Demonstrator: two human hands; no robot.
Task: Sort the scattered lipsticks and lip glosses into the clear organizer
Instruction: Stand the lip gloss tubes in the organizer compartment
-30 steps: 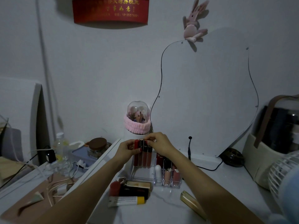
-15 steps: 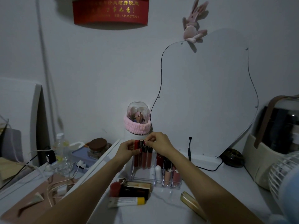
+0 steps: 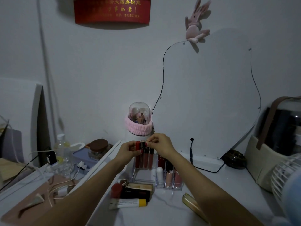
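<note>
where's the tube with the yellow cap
In the head view it lies flat on the table, nearest the camera, left of centre: the tube with the yellow cap sits just before the black box.

both hands point(image 3: 130, 150) gripping upright lip glosses point(image 3: 144, 158), clear organizer point(image 3: 161, 181) below

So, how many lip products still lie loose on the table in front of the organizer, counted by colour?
Red tube: 1
Black lipstick: 1
Gold-brown box: 1
White tube with yellow cap: 1
Gold tube: 1
Total: 5, all lying loose in front of the clear organizer.
</note>
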